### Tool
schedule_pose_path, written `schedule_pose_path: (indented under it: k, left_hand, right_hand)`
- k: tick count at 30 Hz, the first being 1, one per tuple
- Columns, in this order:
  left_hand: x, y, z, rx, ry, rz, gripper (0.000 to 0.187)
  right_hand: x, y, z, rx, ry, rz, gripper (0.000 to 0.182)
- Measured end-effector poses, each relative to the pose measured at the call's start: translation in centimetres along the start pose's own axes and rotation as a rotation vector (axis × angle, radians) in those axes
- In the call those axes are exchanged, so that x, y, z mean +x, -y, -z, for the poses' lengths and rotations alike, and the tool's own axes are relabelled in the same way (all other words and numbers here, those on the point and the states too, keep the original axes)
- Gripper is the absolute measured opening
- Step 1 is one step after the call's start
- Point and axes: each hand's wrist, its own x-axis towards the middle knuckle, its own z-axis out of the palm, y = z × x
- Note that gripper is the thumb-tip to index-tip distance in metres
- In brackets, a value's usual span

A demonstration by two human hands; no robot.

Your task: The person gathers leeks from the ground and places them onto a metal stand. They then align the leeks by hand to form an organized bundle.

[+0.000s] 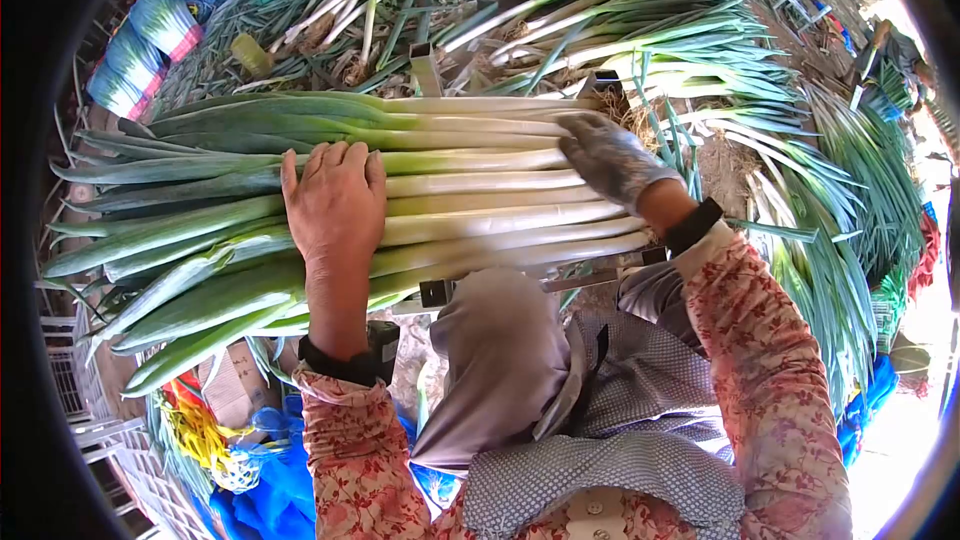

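A wide row of large green onions (450, 183) lies side by side across a metal frame, green leaves to the left and white stalks to the right. My bare left hand (338, 195) rests flat on top where the green turns pale, its fingers stretched out. At the right, my gloved right hand (612, 155) lies over the white ends near the roots, blurred, with its fingertips on the upper stalks. Whether its fingers grip a stalk cannot be made out.
Loose green onions (650, 40) are heaped behind and along the right. Wrapped bundles (165, 18) lie at the upper left. A metal bracket (438, 293) juts out at the near side. Yellow ties (200, 430) and blue plastic (275, 490) are at the lower left.
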Motion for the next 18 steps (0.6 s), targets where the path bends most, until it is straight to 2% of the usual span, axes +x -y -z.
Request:
schedule_pose_path:
  k: [1,3,4,7,8,11,12,15,17,18]
  left_hand:
    - [0.0,0.0,0.1,0.005,0.011,0.002,0.028]
    - [0.0,-0.1,0.3,0.006,0.027,0.009,0.027]
    - [0.1,-0.2,0.3,0.004,0.033,0.014,0.027]
    - [-0.1,0.1,-0.2,-0.026,-0.038,-0.010,0.027]
    - [0.0,0.1,-0.4,-0.027,-0.038,-0.010,0.026]
    - [0.1,0.0,-0.7,-0.008,-0.011,-0.004,0.026]
    - [0.3,0.0,-0.4,0.014,0.016,-0.009,0.027]
    - [0.5,-0.3,0.3,0.059,0.005,-0.025,0.023]
    - [0.3,-0.4,0.3,0.123,-0.010,-0.096,0.021]
    - [0.4,-0.3,0.2,0.116,0.011,-0.090,0.021]
  right_hand:
    - [-0.6,-3.4,-1.6,-0.213,0.029,0.193,0.041]
    - [-2.2,-5.7,-5.1,-0.309,-0.118,0.175,0.038]
    - [-2.0,-5.9,-6.8,-0.280,-0.208,0.071,0.035]
    - [-3.0,-4.4,-3.8,-0.307,-0.100,0.200,0.035]
    - [-3.5,-2.9,-2.4,-0.252,-0.107,0.182,0.035]
    - [-2.6,-3.2,-4.9,-0.090,-0.157,-0.098,0.033]
    - [-2.6,-2.7,-4.9,-0.147,-0.210,-0.098,0.032]
    - [-1.9,-2.9,-1.9,-0.440,0.243,0.185,0.035]
    - [-2.8,-5.4,-0.2,-0.084,0.147,0.193,0.034]
    - [-1.7,-7.3,0.9,-0.430,0.044,0.338,0.035]
